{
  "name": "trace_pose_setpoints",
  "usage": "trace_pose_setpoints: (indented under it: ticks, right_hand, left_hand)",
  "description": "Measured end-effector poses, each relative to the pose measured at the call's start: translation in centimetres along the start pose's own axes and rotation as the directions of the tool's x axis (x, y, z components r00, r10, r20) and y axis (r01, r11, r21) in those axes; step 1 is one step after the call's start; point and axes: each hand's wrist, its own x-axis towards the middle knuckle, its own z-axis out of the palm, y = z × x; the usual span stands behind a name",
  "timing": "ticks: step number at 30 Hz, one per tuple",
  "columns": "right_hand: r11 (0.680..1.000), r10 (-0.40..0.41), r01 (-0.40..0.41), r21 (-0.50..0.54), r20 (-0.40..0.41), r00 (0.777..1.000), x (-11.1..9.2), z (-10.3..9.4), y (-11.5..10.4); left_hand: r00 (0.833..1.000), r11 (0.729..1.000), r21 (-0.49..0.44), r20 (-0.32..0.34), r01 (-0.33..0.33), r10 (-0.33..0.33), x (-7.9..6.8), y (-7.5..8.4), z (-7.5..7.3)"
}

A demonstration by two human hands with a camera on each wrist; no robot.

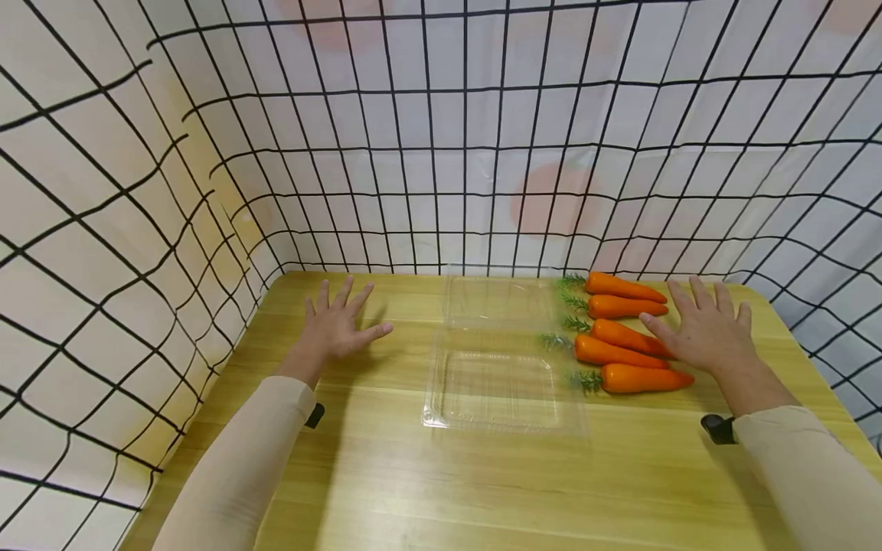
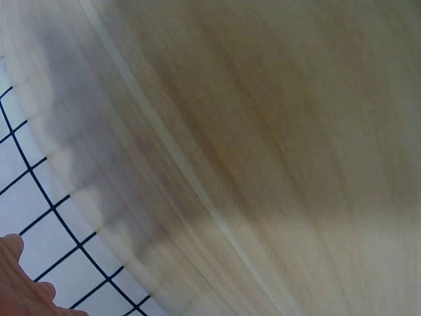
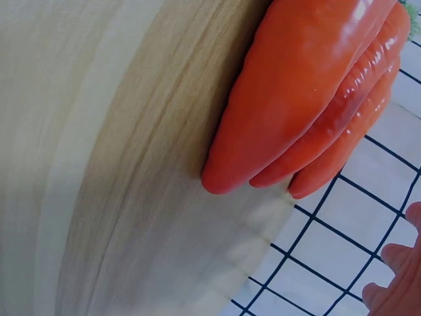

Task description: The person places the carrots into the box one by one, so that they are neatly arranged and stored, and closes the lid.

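Several orange carrots (image 1: pixel 623 352) with green feathery tops lie in a column right of the middle, tips pointing right; the right wrist view shows the nearest carrot (image 3: pixel 296 85) close up. My right hand (image 1: pixel 710 329) is spread flat beside their tips, its thumb over or near them; whether it touches one I cannot tell. A clear plastic clamshell box (image 1: pixel 441 383) lies unfolded in the middle, lid side toward the back, and some carrot tops overlap its right edge. To the left of the box, my left hand (image 1: pixel 338 325) is spread with straight fingers, holding nothing.
The wooden table (image 1: pixel 427 490) has light yellow grain. A black wire grid (image 1: pixel 441 153) stands along its back, and more grid runs up the left and right sides, with pale sheeting behind. Each wrist carries a small black device (image 1: pixel 719 428).
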Motion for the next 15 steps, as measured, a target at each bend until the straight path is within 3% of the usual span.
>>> trace_pose_setpoints:
  ticks: [15]
  right_hand:
    - [1.000, -0.022, 0.022, 0.013, -0.019, 1.000, 0.37, 0.19, -0.24]
  left_hand:
    - [1.000, 0.999, -0.035, -0.013, -0.025, 0.024, 0.36, 0.36, 0.45]
